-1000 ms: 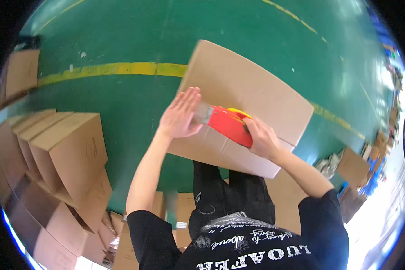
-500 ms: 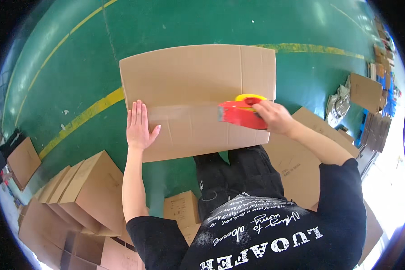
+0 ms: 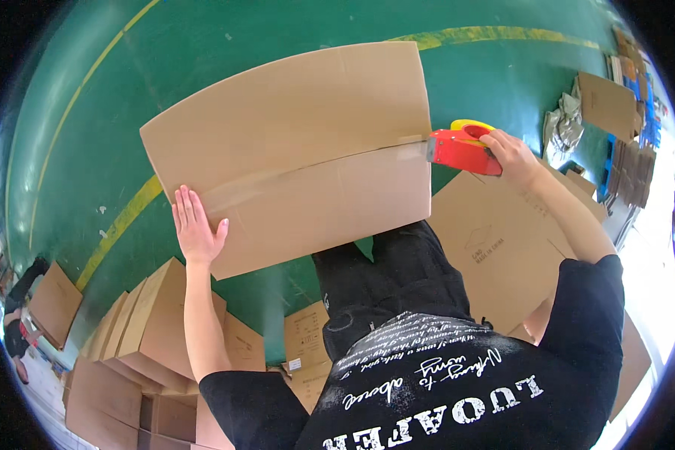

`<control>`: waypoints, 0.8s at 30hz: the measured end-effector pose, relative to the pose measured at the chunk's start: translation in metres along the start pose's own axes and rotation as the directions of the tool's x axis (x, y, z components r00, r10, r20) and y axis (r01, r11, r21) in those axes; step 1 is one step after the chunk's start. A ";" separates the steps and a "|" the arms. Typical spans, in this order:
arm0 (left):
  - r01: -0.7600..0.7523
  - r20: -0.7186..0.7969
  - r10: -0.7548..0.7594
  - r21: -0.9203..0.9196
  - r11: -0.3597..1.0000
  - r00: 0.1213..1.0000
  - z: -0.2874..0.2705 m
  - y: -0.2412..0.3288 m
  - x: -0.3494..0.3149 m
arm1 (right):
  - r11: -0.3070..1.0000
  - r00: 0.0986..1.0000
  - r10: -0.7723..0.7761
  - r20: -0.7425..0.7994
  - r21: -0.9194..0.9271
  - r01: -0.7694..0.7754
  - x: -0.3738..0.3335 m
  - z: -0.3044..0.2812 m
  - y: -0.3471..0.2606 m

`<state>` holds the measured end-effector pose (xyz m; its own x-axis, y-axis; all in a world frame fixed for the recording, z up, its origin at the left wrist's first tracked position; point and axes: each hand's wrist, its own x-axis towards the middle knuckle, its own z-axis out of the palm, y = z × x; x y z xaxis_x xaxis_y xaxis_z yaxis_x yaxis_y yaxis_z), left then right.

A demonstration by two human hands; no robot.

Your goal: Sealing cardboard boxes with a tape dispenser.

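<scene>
A large brown cardboard box (image 3: 300,112) lies before me, its closed flaps meeting in a seam that runs left to right. Clear packing tape (image 3: 277,174) stretches along that seam. My left hand (image 3: 196,229) lies flat on the box's left end, fingers out and thumb apart. At the right end, my right hand (image 3: 511,156) grips a red and yellow tape dispenser (image 3: 465,152). The dispenser's front touches or nearly touches the box's right edge, where the seam ends.
Stacked cartons (image 3: 154,322) stand at lower left, a small carton (image 3: 305,337) nearby. A flat printed cardboard sheet (image 3: 495,247) lies to my right. Farther right are grey plastic wrapping (image 3: 564,127) and cardboard piles (image 3: 628,176). Another person (image 3: 16,330) shows at the far left edge.
My right hand has drawn the tape dispenser rightward along the seam to the box's right edge. The box appears farther left and tilted in view, my left hand still on it.
</scene>
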<state>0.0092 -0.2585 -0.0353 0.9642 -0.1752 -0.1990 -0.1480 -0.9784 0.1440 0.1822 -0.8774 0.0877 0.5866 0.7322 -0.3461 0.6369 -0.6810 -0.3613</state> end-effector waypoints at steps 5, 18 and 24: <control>-0.018 0.004 0.018 0.026 0.999 1.000 -0.004 -0.005 0.001 | 1.000 0.999 0.028 0.016 0.001 -0.028 -0.013 0.002 0.023; -0.219 0.038 0.218 0.047 0.975 0.975 -0.006 0.030 0.024 | 1.000 0.995 -0.007 0.099 -0.017 0.008 0.018 0.027 0.045; -0.437 0.136 0.460 -0.170 0.883 0.878 0.010 0.202 0.134 | 0.996 0.985 -0.089 0.145 0.024 0.086 0.032 0.033 0.065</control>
<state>0.1058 -0.4810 -0.0423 0.7481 -0.6185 -0.2403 -0.5144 -0.7694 0.3786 0.2254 -0.8987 0.0245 0.4492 0.7807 -0.4344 0.6726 -0.6155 -0.4108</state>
